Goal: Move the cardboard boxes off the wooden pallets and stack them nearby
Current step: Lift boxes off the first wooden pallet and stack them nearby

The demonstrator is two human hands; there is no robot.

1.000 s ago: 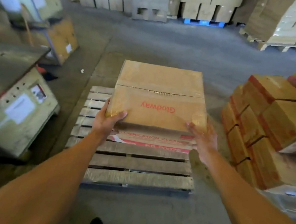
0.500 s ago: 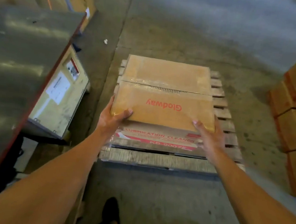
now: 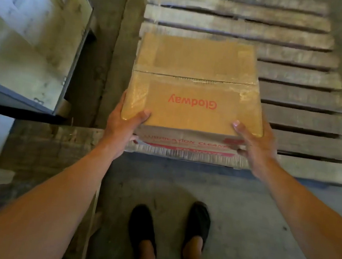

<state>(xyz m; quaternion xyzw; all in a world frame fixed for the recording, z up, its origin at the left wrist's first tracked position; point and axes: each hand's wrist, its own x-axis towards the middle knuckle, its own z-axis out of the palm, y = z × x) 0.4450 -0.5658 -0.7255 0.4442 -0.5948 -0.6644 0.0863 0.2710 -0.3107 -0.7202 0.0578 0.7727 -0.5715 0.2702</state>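
Note:
A taped brown cardboard box (image 3: 195, 83) with red "Glodway" lettering is at the near left corner of a wooden pallet (image 3: 300, 96). My left hand (image 3: 122, 128) grips its near left corner, thumb on the top face. My right hand (image 3: 254, 145) grips the near right corner, thumb on top, fingers under the edge. Whether the box rests on the slats or is just above them cannot be told.
A pale metal cabinet (image 3: 29, 32) with a paper label stands close on the left. A second pallet's plank (image 3: 49, 144) lies at lower left. My feet in black shoes (image 3: 168, 229) stand on the concrete floor (image 3: 250, 231) just before the pallet.
The view has tilted down and closed in on the pallet. The box in both hands has come to the pallet's near left corner. The stacked boxes on the right are out of view.

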